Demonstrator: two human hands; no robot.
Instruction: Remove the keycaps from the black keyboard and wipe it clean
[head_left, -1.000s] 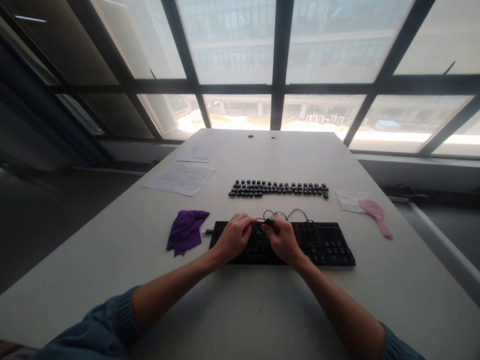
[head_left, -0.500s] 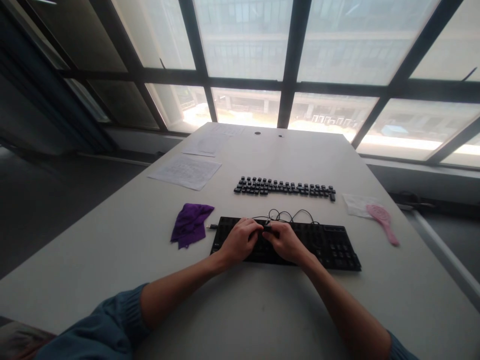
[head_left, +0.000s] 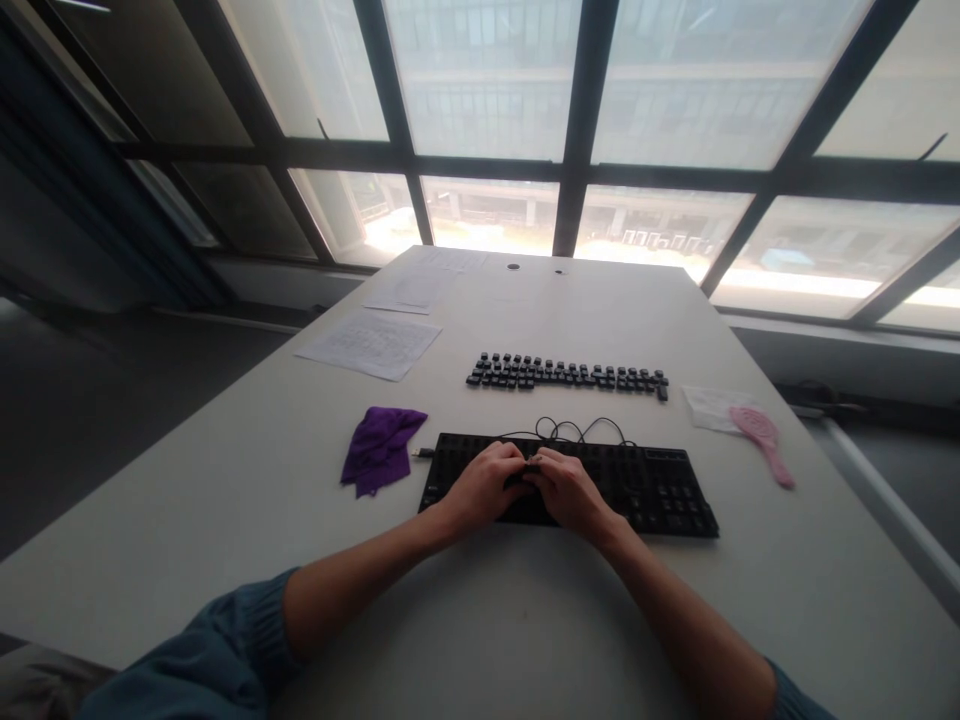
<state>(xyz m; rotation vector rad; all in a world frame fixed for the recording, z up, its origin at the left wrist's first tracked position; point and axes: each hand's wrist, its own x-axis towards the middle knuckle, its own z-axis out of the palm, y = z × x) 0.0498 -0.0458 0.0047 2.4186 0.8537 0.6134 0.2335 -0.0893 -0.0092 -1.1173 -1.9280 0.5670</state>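
Black keyboard point(head_left: 634, 485) beneath the fingers point(head_left: 506, 459)

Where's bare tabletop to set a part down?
Bare: white table beyond the loose keycaps, right of the papers; and left of the purple cloth. Crowded: keyboard under left hand and right hand, looped cable behind it, pale packet and pink brush at right.

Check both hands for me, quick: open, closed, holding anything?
Left hand: curled over the keyboard; can't tell if it holds anything.
Right hand: curled close beside it; grip also unclear.
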